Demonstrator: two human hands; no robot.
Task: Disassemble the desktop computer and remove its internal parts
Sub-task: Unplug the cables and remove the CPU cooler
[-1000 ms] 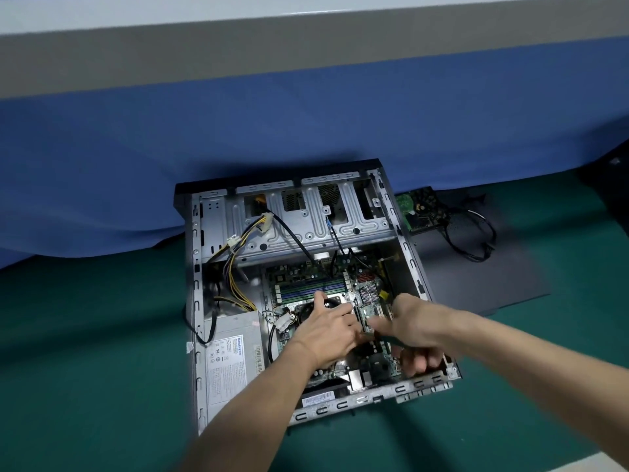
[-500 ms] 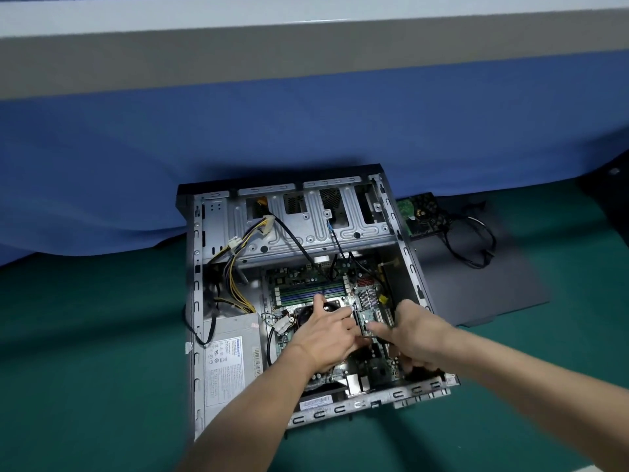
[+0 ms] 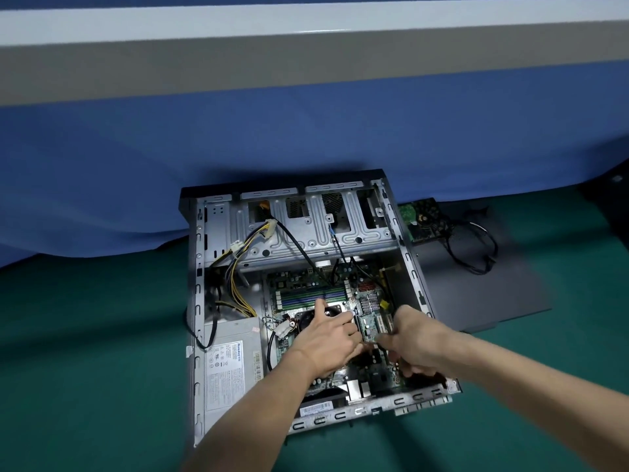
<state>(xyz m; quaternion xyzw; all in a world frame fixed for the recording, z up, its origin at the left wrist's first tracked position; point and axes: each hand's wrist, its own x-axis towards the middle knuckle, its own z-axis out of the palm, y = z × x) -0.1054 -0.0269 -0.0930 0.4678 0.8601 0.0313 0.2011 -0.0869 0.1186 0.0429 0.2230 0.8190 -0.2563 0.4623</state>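
Inside the open computer case at frame centre, the left hand and right hand both pinch the green expansion card, probably light, stiff and fragile, so best held by its edges.

Green tabletop, blue cloth draped behind, grey band above

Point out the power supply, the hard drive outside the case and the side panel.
power supply [image 3: 231, 369], head view, labelled face
hard drive [image 3: 422, 219], head view, board side
side panel [image 3: 493, 294], head view, bare middle
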